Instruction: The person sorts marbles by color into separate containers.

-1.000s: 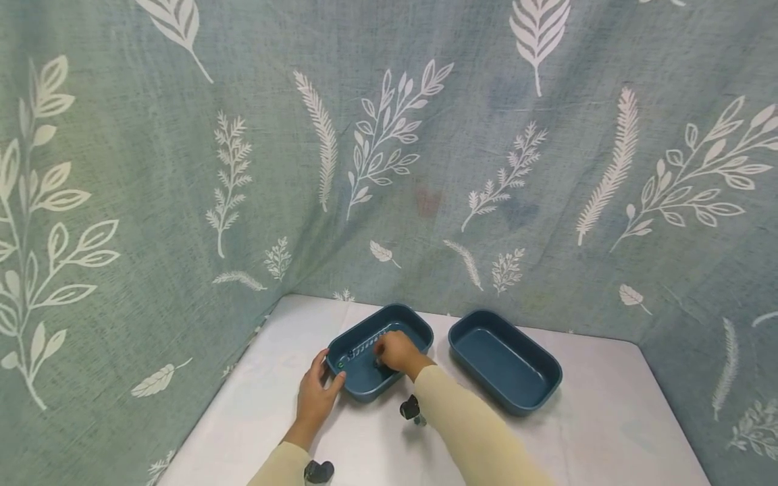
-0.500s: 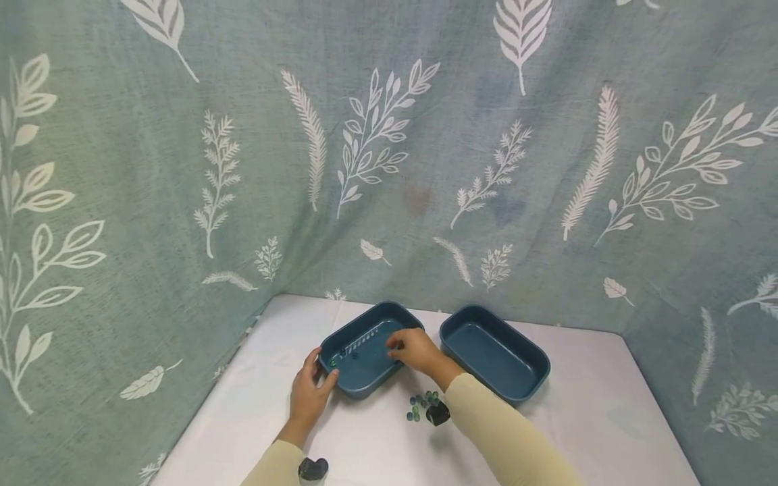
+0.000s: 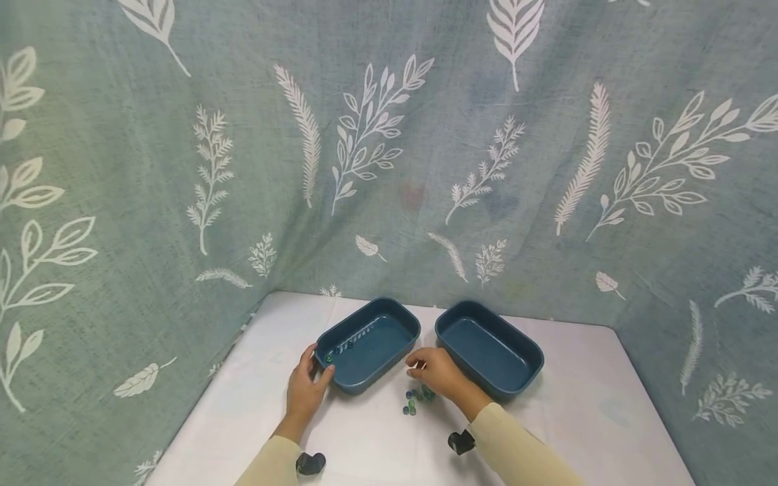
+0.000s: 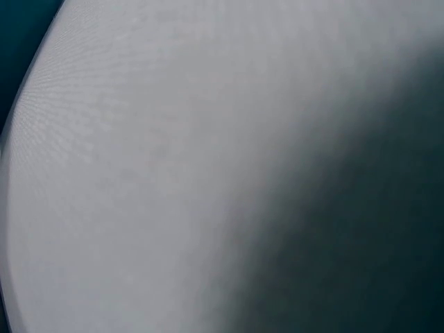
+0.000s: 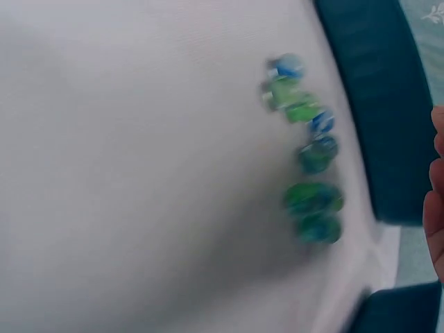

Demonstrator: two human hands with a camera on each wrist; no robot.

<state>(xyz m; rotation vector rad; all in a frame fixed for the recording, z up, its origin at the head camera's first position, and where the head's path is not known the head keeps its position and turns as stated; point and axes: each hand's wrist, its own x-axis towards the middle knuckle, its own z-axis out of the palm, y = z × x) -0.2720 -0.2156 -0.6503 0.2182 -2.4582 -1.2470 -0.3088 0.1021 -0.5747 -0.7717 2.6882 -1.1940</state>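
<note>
My left hand [image 3: 306, 393] holds the left end of a dark blue plastic tray [image 3: 396, 356], its thumb on the near rim and its fingers at the far side of the corner. A few dark and green marbles [image 3: 329, 359] lie inside, beside a row of pale slanted marks [image 3: 355, 336] along the far wall. My right hand [image 3: 439, 370] hovers over the white table, just in front of the gap between the trays, its fingers loosely bent with nothing visible between them. Below it, several blue and green glass marbles [image 5: 316, 156] lie in a loose cluster; its fingers [image 5: 435, 208] show at the right wrist view's edge.
A second dark blue tray [image 3: 527, 381] stands to the right, angled the other way, with no contents visible. Patterned green cloth [image 3: 389, 169] hangs behind the table and along both sides. A black device [image 3: 460, 442] sits at the right wrist, another [image 3: 311, 464] at the left.
My right hand has come out of the left tray and moved right and toward me, over the loose marbles. A marble inside that tray has shifted toward its far wall. The left hand stays on the rim.
</note>
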